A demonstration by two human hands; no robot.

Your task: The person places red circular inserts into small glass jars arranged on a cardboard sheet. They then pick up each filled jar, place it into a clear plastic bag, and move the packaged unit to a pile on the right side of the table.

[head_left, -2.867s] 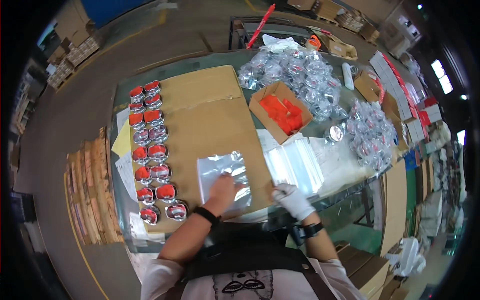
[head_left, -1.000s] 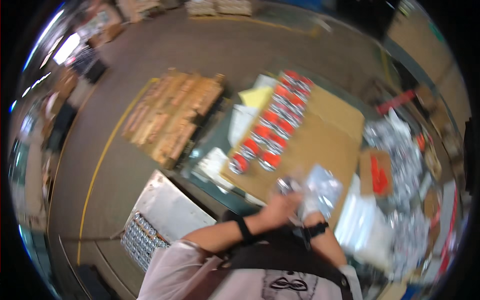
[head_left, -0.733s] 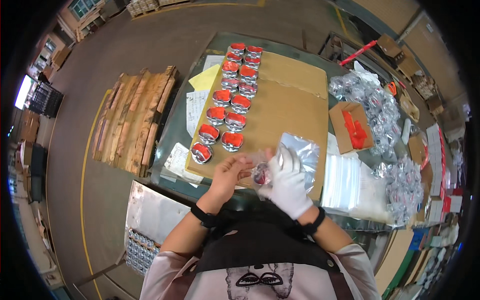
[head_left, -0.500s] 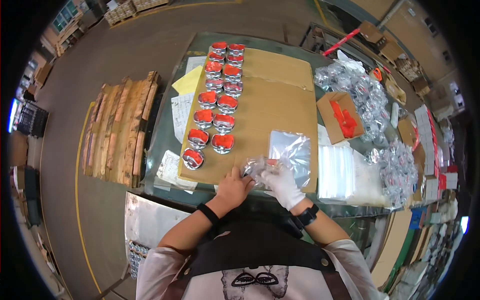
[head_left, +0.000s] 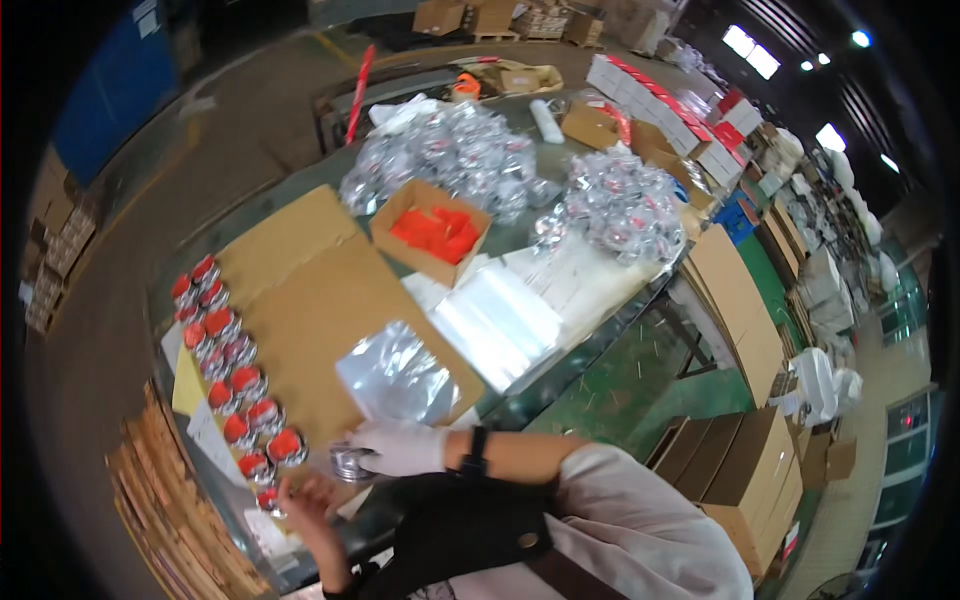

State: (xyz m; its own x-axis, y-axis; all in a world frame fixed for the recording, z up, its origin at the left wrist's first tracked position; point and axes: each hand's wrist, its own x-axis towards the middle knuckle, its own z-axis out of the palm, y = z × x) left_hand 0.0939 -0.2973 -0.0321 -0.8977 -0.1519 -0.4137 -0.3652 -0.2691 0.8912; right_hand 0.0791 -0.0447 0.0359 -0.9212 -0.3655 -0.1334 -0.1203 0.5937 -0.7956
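My right hand (head_left: 402, 448), in a white glove, is closed on a shiny silver metal part (head_left: 350, 462) above the near edge of the cardboard sheet (head_left: 310, 290). Bare and somewhat blurred, my left hand (head_left: 312, 497) is to its left with fingers apart, and nothing shows in them. Just beside that hand are the nearest of several round silver parts with red tops (head_left: 247, 381), lined up in two rows along the sheet's left side. Flat clear plastic bags (head_left: 395, 372) lie on the cardboard beyond my right hand.
An open carton (head_left: 430, 235) of red pieces stands beyond the cardboard. Stacked clear bags (head_left: 500, 320) lie to its right. Two heaps of plastic-wrapped parts (head_left: 450, 150) cover the far table. A wooden pallet (head_left: 170, 490) is at the lower left, cartons (head_left: 740, 480) at the right.
The view has swung to the right and tilted. My hands have come apart; the left moved off the plastic-wrapped part toward the rows, while the right keeps hold of a silver part.
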